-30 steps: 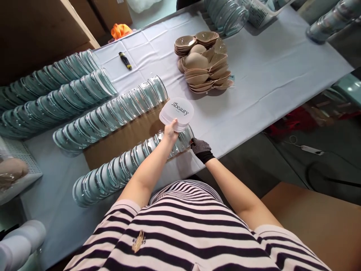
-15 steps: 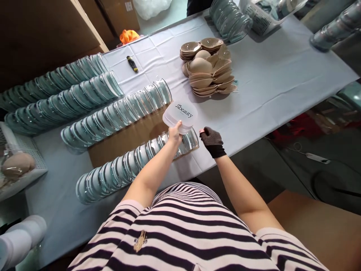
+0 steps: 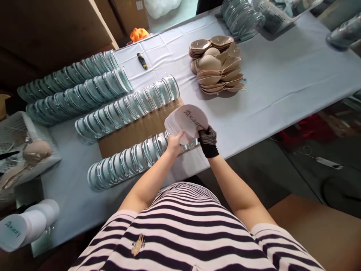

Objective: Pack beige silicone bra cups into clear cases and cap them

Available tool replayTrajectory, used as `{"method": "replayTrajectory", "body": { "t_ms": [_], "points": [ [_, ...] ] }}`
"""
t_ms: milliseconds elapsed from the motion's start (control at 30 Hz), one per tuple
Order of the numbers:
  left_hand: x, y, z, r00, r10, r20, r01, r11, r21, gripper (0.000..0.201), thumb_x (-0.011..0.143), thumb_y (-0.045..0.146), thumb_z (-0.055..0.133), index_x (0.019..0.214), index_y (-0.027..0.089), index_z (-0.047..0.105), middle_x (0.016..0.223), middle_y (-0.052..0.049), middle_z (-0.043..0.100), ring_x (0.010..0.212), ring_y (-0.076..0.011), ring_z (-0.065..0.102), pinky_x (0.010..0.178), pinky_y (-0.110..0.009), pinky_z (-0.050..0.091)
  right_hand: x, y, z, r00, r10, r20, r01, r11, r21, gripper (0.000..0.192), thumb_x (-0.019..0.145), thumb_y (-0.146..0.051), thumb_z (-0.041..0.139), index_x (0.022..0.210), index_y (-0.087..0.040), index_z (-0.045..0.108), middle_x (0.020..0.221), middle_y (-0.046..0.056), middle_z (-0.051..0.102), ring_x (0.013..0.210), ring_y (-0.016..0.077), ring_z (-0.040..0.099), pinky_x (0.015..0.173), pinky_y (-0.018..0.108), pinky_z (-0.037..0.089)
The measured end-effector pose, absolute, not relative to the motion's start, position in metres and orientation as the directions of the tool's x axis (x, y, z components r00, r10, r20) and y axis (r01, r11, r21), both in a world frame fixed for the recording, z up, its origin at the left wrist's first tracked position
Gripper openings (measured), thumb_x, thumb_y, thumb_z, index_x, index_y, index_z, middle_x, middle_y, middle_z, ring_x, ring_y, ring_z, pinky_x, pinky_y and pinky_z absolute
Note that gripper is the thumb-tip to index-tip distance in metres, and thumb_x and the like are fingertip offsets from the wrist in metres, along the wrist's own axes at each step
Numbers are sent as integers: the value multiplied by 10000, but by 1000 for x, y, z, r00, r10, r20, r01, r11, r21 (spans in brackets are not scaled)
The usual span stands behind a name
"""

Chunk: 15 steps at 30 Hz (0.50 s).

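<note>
Above the near end of the closest row of clear plastic shells (image 3: 135, 158), my bare left hand (image 3: 175, 142) pinches the lower edge of a stack of white rounded cards printed with dark script (image 3: 186, 122), fingers curled under it and thumb on top. My right hand (image 3: 208, 140), in a dark knitted glove, grips the same stack at its right edge, fingers clenched on the card. I hold the stack off the pale blue tablecloth (image 3: 276, 86), tilted, its printed face turned up and away from me; the script runs down toward the gloved hand, and the long axis lies roughly left to right. Beneath lies a brown cardboard sheet (image 3: 132, 133). Farther out sits a pile of beige moulded cups (image 3: 217, 69).
</note>
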<state>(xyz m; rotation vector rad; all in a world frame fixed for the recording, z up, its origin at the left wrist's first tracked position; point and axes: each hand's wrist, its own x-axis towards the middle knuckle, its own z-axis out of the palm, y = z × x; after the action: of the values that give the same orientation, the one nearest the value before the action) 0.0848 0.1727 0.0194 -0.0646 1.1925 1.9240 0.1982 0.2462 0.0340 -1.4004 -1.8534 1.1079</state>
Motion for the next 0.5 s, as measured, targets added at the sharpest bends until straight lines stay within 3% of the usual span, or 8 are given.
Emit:
{"method": "replayTrajectory", "body": {
  "t_ms": [100, 167, 333, 500],
  "points": [
    [67, 181, 27, -659, 573, -487, -701, -234, 673, 514, 748, 100, 780, 1240, 183, 659, 1161, -79, 745, 1138, -247, 682, 1008, -380, 543, 236, 238, 33, -62, 994, 92, 599, 110, -793, 496, 920, -473, 415, 1138, -98, 655, 1025, 183, 715, 882, 252, 678, 734, 346, 550],
    [52, 193, 30, -664, 536, -521, -720, -271, 640, 496, 782, 73, 739, 1259, 172, 649, 1181, -78, 739, 1145, -236, 680, 1015, -377, 543, 266, 216, 30, -97, 983, 153, 733, 175, -658, 493, 914, -491, 440, 1106, -106, 680, 984, 188, 723, 873, 272, 680, 729, 350, 535],
    [33, 218, 19, -595, 538, -597, -789, -252, 560, 451, 835, 44, 671, 1270, 161, 650, 1218, -88, 723, 1143, -231, 681, 1008, -384, 555, 294, 152, 8, -462, 886, -26, 834, 425, -352, 403, 944, -339, 394, 1117, -155, 708, 902, 123, 745, 786, 228, 686, 689, 285, 488],
    [33, 215, 4, -588, 513, -626, -802, -268, 534, 501, 846, 13, 637, 1320, 175, 618, 1237, -88, 715, 1139, -231, 684, 1004, -389, 557, 251, 161, 7, -533, 818, -215, 844, 500, -193, 412, 995, -312, 344, 1291, -204, 610, 974, 113, 745, 869, 223, 697, 716, 276, 453]
  ]
}}
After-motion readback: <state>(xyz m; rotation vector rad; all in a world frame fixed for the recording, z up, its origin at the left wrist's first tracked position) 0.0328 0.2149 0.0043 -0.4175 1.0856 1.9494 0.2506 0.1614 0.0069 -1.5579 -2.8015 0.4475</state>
